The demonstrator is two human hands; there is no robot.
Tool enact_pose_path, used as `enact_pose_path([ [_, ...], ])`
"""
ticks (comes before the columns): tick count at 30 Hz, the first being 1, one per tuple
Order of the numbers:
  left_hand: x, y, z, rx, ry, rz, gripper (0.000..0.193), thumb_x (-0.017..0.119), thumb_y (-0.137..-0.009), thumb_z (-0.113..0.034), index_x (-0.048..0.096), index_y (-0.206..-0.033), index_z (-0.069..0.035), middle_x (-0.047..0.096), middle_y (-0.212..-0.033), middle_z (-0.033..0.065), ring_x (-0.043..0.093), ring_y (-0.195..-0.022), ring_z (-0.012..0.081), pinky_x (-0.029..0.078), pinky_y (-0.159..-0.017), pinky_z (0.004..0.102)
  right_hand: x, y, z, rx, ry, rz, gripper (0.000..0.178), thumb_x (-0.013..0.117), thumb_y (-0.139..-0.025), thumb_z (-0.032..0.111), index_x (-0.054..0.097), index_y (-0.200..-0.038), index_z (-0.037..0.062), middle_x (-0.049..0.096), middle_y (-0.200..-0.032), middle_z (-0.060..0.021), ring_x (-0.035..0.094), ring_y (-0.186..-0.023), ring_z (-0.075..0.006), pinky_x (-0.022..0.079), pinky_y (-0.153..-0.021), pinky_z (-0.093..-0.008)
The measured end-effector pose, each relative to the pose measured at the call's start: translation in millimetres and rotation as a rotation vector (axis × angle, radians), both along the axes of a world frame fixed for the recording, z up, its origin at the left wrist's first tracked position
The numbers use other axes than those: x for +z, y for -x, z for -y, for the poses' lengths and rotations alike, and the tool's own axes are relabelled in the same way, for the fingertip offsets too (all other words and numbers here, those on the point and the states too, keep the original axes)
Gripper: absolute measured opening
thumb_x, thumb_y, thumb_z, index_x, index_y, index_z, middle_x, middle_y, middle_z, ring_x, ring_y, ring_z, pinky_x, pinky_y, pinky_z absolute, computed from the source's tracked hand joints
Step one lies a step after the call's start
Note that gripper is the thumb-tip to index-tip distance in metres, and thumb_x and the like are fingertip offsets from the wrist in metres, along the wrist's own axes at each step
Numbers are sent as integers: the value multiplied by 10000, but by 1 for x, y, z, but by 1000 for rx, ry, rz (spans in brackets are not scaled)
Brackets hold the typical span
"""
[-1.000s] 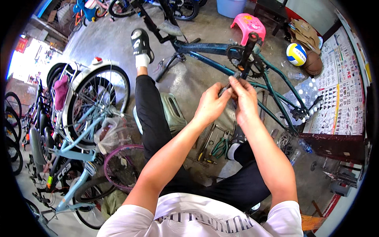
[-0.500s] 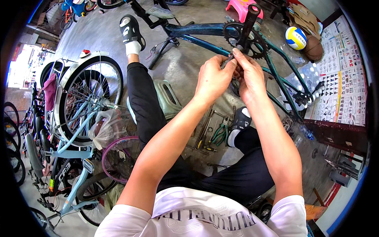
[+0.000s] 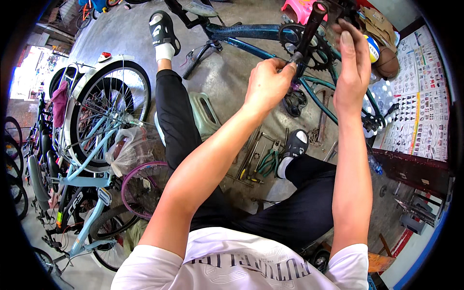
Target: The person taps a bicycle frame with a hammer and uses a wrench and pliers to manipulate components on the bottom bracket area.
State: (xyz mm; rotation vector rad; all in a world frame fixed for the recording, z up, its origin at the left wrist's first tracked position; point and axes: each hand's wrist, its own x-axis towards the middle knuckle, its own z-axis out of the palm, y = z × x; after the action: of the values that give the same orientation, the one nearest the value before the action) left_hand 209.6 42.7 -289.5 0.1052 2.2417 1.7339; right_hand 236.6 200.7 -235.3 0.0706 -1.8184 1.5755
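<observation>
A dark teal bicycle frame [image 3: 249, 32] lies across the far side, its black chainring [image 3: 285, 37] and crank arm [image 3: 314, 23] facing me. My left hand [image 3: 267, 86] pinches a short, dark cylindrical metal piece [image 3: 296, 58] between thumb and fingers, against the end of the crank. Its exact kind is hard to make out. Right of the chainring, my right hand [image 3: 354, 72] is raised, fingers stretched out and holding nothing. A black pedal [image 3: 294, 104] hangs below the crank, close to my left fingertips.
Green-handled pliers [image 3: 268, 162] and several hand tools lie on the floor between my feet. A light blue bicycle [image 3: 92, 181] and a pink wheel rim [image 3: 126, 191] stand at left. A pink stool [image 3: 300, 9], a basketball [image 3: 386, 63] and bottles [image 3: 379, 99] are at far right.
My right hand has let go at the crank and moved right, its fingers opening out. My left hand stays on the metal piece. The view has shifted slightly.
</observation>
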Motion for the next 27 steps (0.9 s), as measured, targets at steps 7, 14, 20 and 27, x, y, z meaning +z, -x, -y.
enact_pose_path([
  [7, 2, -6, 0, 15, -155, 121, 315, 632, -1000, -318, 689, -957, -12, 512, -628, -32, 432, -537, 81, 379, -539, 289, 19, 8, 20, 246, 71, -3, 410, 560, -1086, 297, 619, -1340, -19, 689, -1182, -23, 604, -1068, -86, 421, -994, -223],
  [14, 7, -11, -5, 26, -305, 233, 305, 605, -1011, -305, 692, -992, -14, 473, -599, -43, 372, -518, 92, 343, -545, 296, 13, 18, 5, 296, 113, 49, 349, 572, -1082, 300, 715, -1206, 7, 720, -1107, 0, 619, -992, -59, 463, -883, -223],
  [20, 9, -7, -2, -11, -268, 238, 334, 598, -1023, -335, 702, -1003, -19, 435, -588, -45, 341, -513, 79, 328, -537, 297, 7, 23, 5, 344, 204, 20, 271, 619, -1059, 198, 705, -1210, -9, 734, -1088, -28, 663, -1000, -90, 513, -902, -238],
  [27, 5, -4, -2, -3, -362, 291, 384, 613, -1034, -389, 708, -971, -22, 462, -614, -38, 369, -520, 80, 352, -532, 276, 4, 29, 2, 235, 142, 39, 221, 720, -982, 92, 718, -1174, -16, 737, -1049, -19, 676, -936, -80, 533, -829, -208],
])
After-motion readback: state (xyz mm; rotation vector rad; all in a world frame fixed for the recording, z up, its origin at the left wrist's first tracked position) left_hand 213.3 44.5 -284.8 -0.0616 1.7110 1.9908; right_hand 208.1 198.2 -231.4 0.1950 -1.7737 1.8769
